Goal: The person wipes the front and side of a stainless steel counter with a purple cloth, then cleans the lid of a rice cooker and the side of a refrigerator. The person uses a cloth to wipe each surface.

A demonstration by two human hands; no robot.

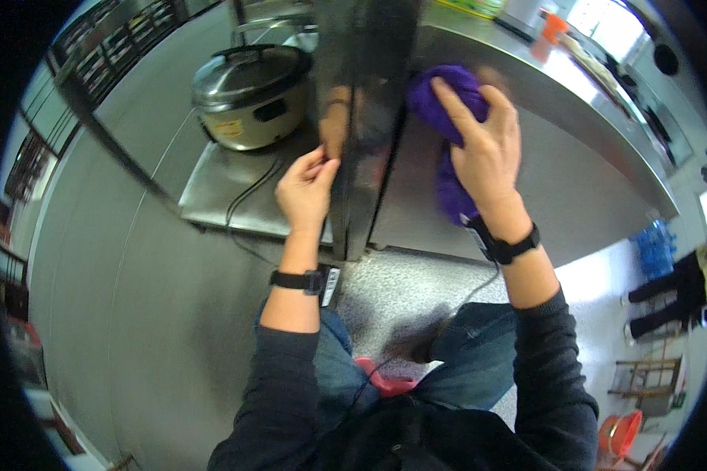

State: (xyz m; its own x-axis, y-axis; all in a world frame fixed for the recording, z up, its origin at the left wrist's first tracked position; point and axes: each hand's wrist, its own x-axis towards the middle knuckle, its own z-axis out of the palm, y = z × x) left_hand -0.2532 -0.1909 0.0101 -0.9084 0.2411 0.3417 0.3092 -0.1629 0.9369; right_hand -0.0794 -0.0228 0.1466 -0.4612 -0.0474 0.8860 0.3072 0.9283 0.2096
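My right hand (489,141) presses a bunched purple cloth (448,97) to the flat side of a stainless steel cabinet (542,176). Part of the cloth hangs below the palm, and motion blurs its edge. My left hand (307,187) has thumb and fingers drawn together at the edge of an upright steel panel (356,194). The polished metal mirrors that hand, and whether the fingertips grip the edge is hidden. Behind the left hand, a lidded rice cooker (253,97) sits on a low steel shelf (212,182), its dark cord lying across the shelf.
A steel counter top (565,70) runs above the cabinet, with an orange-topped container (551,35) on it. Blue water bottles (654,247), a person's legs (666,294), a wooden stool (648,377) and a red bucket (620,433) are at right. A pink thing (389,382) lies between my legs.
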